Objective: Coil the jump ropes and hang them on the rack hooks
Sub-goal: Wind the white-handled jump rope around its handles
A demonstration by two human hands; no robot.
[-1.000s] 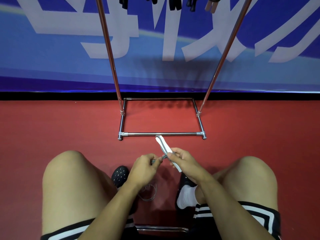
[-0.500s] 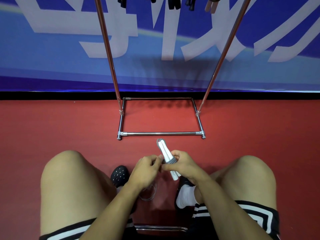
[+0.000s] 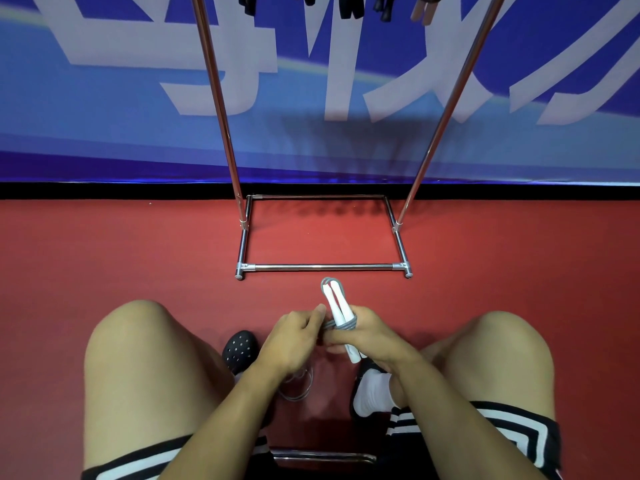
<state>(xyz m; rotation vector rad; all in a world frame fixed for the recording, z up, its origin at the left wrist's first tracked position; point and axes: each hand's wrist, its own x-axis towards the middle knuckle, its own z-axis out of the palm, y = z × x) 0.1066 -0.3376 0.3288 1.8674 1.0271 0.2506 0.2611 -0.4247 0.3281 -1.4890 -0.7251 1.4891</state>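
A blue banner (image 3: 104, 109) with large pale lettering fills the wall above a red floor (image 3: 104, 254). Against the foot of the wall stands a chrome rack (image 3: 322, 267): two slanted uprights rise from a rectangular base frame on the floor, and dark handles (image 3: 349, 6) of hung ropes show at the top edge of the view between the uprights. The person sits facing the rack, bare knees spread, in black shorts (image 3: 485, 431) with white stripes; a black perforated shoe (image 3: 240, 349) and a white sock (image 3: 372, 393) show between the legs.

Just short of the rack's front bar, above the floor, both hands meet on a jump rope (image 3: 337, 311). Its two white handles lie side by side, tips pointing toward the rack, with grey cord wound around their middle. The right hand (image 3: 372, 332) has its fingers closed around the handles and the winding. The left hand (image 3: 294, 337) has its fingers pinched on the cord at the wrap. Slack grey cord (image 3: 301, 389) loops down below the left wrist, near the shoe.
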